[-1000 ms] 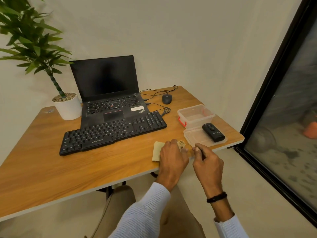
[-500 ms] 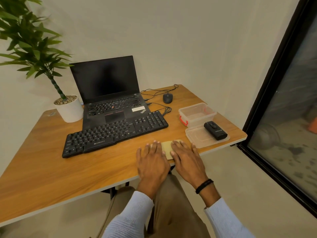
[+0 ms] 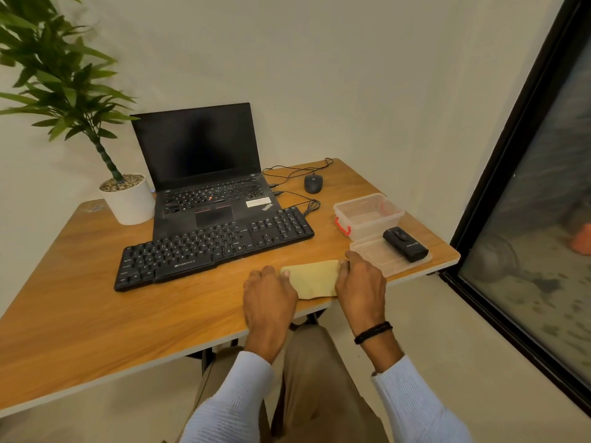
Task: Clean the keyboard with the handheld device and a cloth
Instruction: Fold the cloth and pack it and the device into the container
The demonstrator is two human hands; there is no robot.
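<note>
— Yellow cloth (image 3: 311, 278): where does it lie?
— Flat on the table (image 3: 80, 282) at the near edge, between the two hands. It is in front of the right end of the keyboard (image 3: 214, 247) and apart from it.
— State of the left hand (image 3: 270, 298)?
— Back upward, fingers curled down onto the cloth's left edge. One fingertip shows on the far-left corner. It holds that edge.
— And the right hand (image 3: 361, 286)?
— Fingers curled over the cloth's right edge, gripping it. The fingertips are hidden under the hand. A black band (image 3: 372, 332) sits on the wrist.
— Condition of the keyboard?
— Black, set slantwise, its far edge against the front of an open laptop (image 3: 204, 174) with a dark screen. It lies clear of both hands.
— Location of the device (image 3: 405, 249)?
— Black, lying on a clear lid (image 3: 377, 259) at the table's right side. The lid is just beside the right hand; the device itself is apart from it.
— Other items noted?
— A clear box (image 3: 371, 230) with red clasps stands behind the lid; whether they touch, I cannot tell. A mouse (image 3: 313, 183) lies behind the box, its cable looped. A plant in a white pot (image 3: 129, 203) stands left of the laptop.
</note>
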